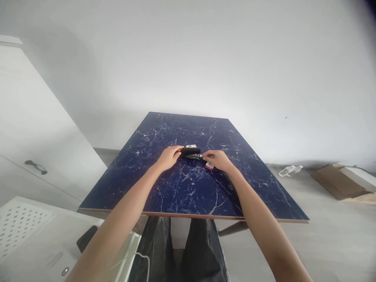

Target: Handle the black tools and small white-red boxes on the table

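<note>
A black stapler (190, 150) with an orange end lies near the middle of the dark blue marble-patterned table (188, 184). The left hand (169, 157) rests curled on its orange end; the right hand (219, 159) pinches its thin metal part. A small red-and-white box (209, 166) lies under the right hand, a white packet (190, 146) just behind the stapler.

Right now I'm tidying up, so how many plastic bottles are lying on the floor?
1. A clear bottle lies on its side on the floor right of the table, near the flat cardboard. Others may be hidden under the table.
</note>
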Available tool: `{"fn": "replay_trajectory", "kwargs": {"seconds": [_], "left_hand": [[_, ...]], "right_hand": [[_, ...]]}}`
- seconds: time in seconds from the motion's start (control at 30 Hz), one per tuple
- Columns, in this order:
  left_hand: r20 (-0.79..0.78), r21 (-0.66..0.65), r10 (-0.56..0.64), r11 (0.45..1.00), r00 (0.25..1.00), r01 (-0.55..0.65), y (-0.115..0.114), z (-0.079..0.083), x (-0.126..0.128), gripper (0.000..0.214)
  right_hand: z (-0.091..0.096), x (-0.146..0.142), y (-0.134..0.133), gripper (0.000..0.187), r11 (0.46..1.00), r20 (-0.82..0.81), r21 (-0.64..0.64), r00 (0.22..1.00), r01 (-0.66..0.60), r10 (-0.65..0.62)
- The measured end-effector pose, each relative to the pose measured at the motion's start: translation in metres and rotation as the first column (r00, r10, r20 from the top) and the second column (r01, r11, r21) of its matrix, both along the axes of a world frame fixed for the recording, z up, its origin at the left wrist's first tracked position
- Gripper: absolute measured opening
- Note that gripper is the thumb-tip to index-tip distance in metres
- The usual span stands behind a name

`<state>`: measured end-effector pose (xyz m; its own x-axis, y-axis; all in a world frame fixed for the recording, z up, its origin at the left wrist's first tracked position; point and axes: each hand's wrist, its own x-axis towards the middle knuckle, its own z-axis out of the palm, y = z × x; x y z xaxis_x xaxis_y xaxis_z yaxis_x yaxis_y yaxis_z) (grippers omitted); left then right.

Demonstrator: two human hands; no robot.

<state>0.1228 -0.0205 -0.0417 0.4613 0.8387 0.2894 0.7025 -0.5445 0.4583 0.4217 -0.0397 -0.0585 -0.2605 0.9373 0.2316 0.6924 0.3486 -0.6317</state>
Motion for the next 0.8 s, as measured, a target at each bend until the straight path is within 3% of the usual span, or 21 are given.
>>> {"fn": "replay_trajectory", "kwargs": {"seconds": [0.2, 0.3, 0.43, 0.8], "left_hand": [[0.008, 0.005, 0.006, 1.000, 1.000, -0.006, -0.002, -0.003, -0.002, 0.039], [0.000, 0.002, -0.002, 1.000, 1.000, 0.002, -0.002, -0.002, -0.002, 0.040], [-0.004, 0.004, -0.004, 1.000, 1.000, 0.004, -0.002, -0.001, -0.001, 0.041], [-0.004, -0.024, -0.024, 0.999, 1.000, 0.024, -0.005, -0.004, -0.007, 0.045]], "right_hand": [[0.007, 0.004, -0.005, 0.019, 0.988, 0.042, 0.122, 0.994, 0.096, -0.102], [0.004, 0.001, -0.005, 0.026, 0.991, 0.052, 0.105, 0.994, 0.085, -0.091], [-0.005, -0.008, -0.003, 0.021, 0.995, 0.071, 0.101, 0.997, 0.009, -0.016], [-0.015, -0.015, -0.001, 0.017, 0.982, -0.076, 0.110, 0.986, 0.153, -0.145]]}}
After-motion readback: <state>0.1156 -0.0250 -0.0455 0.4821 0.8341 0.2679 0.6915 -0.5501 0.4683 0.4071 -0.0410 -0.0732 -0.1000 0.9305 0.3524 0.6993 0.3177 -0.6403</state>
